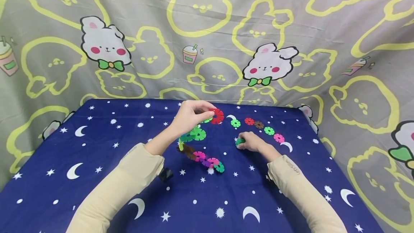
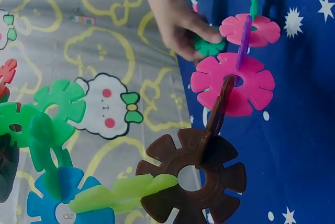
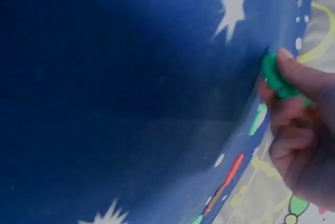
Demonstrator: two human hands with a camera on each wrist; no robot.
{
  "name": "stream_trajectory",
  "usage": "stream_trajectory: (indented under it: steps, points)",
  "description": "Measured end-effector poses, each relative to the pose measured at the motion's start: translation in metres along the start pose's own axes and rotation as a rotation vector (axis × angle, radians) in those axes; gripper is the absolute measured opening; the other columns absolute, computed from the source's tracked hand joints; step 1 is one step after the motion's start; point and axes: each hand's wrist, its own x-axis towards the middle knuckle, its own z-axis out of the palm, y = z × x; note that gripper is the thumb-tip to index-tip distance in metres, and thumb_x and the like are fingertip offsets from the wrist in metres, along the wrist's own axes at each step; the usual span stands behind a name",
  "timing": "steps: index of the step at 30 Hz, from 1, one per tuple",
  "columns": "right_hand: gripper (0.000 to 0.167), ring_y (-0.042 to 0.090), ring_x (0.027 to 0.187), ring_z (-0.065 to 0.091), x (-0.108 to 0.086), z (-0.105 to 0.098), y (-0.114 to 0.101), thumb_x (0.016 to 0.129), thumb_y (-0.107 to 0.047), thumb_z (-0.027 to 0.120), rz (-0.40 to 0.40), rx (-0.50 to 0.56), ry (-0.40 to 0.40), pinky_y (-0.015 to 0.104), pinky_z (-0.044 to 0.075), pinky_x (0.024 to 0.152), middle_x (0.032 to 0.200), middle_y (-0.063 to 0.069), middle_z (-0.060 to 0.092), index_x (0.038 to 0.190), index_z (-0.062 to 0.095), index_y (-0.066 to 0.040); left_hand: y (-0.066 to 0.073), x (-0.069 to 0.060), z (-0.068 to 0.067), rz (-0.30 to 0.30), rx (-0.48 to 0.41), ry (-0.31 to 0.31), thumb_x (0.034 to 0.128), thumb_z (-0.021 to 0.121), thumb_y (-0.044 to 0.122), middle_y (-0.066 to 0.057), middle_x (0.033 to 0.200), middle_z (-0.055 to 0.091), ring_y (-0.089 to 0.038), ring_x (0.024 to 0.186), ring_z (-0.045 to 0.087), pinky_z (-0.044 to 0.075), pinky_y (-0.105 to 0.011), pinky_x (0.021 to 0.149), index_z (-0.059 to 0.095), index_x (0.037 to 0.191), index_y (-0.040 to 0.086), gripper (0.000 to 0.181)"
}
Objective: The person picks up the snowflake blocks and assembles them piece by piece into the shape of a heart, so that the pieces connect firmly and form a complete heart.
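My left hand (image 1: 191, 116) pinches the red end of a chain of slotted plastic discs near its red disc (image 1: 217, 116). The chain curves down through green, blue and lime pieces, a brown disc (image 2: 230, 177), a pink disc (image 2: 251, 96) and a purple disc (image 2: 244, 43), ending in a green disc (image 1: 219, 167). To the right, my right hand (image 1: 253, 142) holds a loose green disc (image 3: 280, 80) between thumb and fingers, low over the cloth. It is apart from the chain.
Beyond my right hand lies a curved row of loose discs: a light green disc (image 1: 235, 123), a red disc (image 1: 249, 121), a brown disc (image 1: 258, 124), another green disc (image 1: 269, 130) and a pink disc (image 1: 279, 138). A patterned curtain (image 1: 220, 21) hangs behind the blue tablecloth (image 1: 194, 211).
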Motion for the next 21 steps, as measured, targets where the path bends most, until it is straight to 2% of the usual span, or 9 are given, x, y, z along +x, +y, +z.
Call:
stream_trajectory:
  steps: [3, 6, 9, 13, 17, 21]
  points:
    - [0.006, 0.009, 0.057, 0.05, -0.003, -0.006, -0.009, 0.083, -0.01, 0.065, -0.109, 0.093, 0.081, 0.024, 0.043, 0.054, 0.066, 0.001, 0.058, 0.085, 0.062, -0.005, 0.0, 0.0, 0.0, -0.004, -0.003, 0.001, 0.0822, 0.067, 0.012, -0.008, 0.076, 0.067, -0.016, 0.067, 0.058, 0.046, -0.027, 0.061, 0.071, 0.096, 0.005, 0.016]
    - [0.012, 0.011, 0.057, 0.053, -0.009, -0.016, -0.026, 0.088, -0.008, 0.058, -0.196, 0.199, 0.194, 0.025, 0.045, 0.054, 0.068, 0.005, 0.06, 0.099, 0.061, -0.003, 0.0, 0.001, -0.001, -0.004, 0.0, 0.007, 0.0825, 0.067, 0.012, -0.008, 0.075, 0.067, -0.016, 0.067, 0.058, 0.046, -0.027, 0.06, 0.071, 0.096, 0.005, 0.015]
    - [0.019, 0.016, 0.058, 0.058, -0.016, -0.024, -0.047, 0.089, -0.004, 0.056, -0.284, 0.275, 0.329, 0.024, 0.047, 0.054, 0.068, 0.007, 0.06, 0.107, 0.058, -0.001, 0.0, 0.001, -0.001, -0.003, 0.011, 0.02, 0.0828, 0.067, 0.012, -0.007, 0.075, 0.067, -0.015, 0.067, 0.058, 0.045, -0.027, 0.059, 0.071, 0.096, 0.006, 0.015]
    - [0.021, 0.02, 0.059, 0.063, -0.027, -0.03, -0.072, 0.085, 0.005, 0.058, -0.453, 0.347, 0.546, 0.021, 0.05, 0.054, 0.069, 0.011, 0.064, 0.105, 0.056, 0.003, 0.001, 0.001, -0.002, -0.004, 0.02, 0.038, 0.083, 0.066, 0.012, -0.006, 0.075, 0.067, -0.015, 0.066, 0.058, 0.045, -0.027, 0.057, 0.071, 0.096, 0.006, 0.015]
    - [0.025, 0.019, 0.058, 0.064, -0.031, -0.033, -0.091, 0.08, 0.014, 0.059, -0.601, 0.36, 0.738, 0.018, 0.05, 0.053, 0.071, 0.013, 0.067, 0.102, 0.059, 0.003, 0.002, 0.0, -0.003, -0.009, 0.018, 0.052, 0.0831, 0.066, 0.012, -0.007, 0.076, 0.068, -0.015, 0.066, 0.058, 0.045, -0.026, 0.058, 0.07, 0.096, 0.005, 0.015]
    - [0.032, 0.017, 0.06, 0.065, -0.032, -0.032, -0.1, 0.073, 0.021, 0.06, -0.681, 0.322, 0.847, 0.018, 0.05, 0.056, 0.07, 0.012, 0.067, 0.101, 0.062, 0.005, 0.003, 0.0, -0.002, -0.015, 0.008, 0.064, 0.0825, 0.067, 0.011, -0.008, 0.076, 0.068, -0.015, 0.065, 0.058, 0.045, -0.026, 0.057, 0.07, 0.096, 0.004, 0.016]
